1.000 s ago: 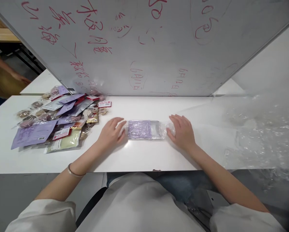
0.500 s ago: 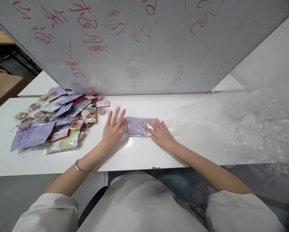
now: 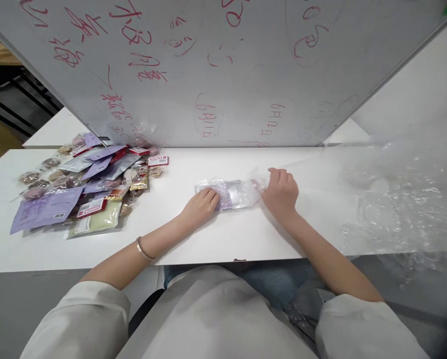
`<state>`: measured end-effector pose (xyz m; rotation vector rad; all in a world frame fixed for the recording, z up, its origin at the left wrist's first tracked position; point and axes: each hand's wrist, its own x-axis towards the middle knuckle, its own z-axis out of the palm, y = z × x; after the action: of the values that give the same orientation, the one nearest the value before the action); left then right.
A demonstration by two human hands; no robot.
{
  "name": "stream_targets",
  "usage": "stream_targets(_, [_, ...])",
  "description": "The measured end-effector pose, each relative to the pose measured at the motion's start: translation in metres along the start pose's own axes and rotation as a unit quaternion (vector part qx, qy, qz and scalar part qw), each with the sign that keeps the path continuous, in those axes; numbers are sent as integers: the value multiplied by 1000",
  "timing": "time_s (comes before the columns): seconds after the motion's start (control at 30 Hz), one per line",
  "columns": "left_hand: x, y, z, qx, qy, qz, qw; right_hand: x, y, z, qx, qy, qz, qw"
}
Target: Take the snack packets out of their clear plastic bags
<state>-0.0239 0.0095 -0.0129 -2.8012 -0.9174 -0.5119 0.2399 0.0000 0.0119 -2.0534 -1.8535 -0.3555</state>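
A flat purple-and-silver pouch (image 3: 225,193) lies on the white table inside clear, crinkled bubble wrap (image 3: 247,192). My left hand (image 3: 203,203) rests on the left part of the pouch, its fingers together and curled onto it. At the other end, my right hand (image 3: 282,194) is closed in a pinch on the loose end of the bubble wrap. The exact grip of its fingertips is partly hidden.
To the left is a pile of purple and green pouches (image 3: 46,209), red-and-white labels and small clear-wrapped pieces. A large heap of bubble wrap (image 3: 402,204) spreads over the right side. A whiteboard (image 3: 245,75) with red writing stands behind the table.
My left hand has moved right, from beside the pouch onto it, and its fingers have drawn together. My right hand has left the pouch, shifted right and closed on the wrap's end.
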Motion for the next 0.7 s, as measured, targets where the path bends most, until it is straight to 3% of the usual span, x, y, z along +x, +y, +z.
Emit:
stream_targets(0.1, [-2, 1, -1, -96, 11, 22, 995, -7, -38, 5, 96, -61, 15, 993])
stream_targets(0.2, [-7, 1, -4, -149, -10, 37, 988, -25, -60, 12, 149, -84, -82, 982])
stream_targets(0.33, [-10, -1, -6, -163, -23, 36, 986, -49, -53, 20, 218, -17, -228, 949])
stream_targets(0.4, [-9, -2, -4, -181, -23, 38, 983, -54, -47, 19, 221, -21, -271, 937])
stream_targets(0.57, [-2, -9, -1, -276, -27, 51, 959, -36, -45, 4, 154, -137, -311, 928])
stream_targets(0.7, [4, -11, -9, -379, -65, -29, 923, -15, -40, -4, 153, -194, -347, 905])
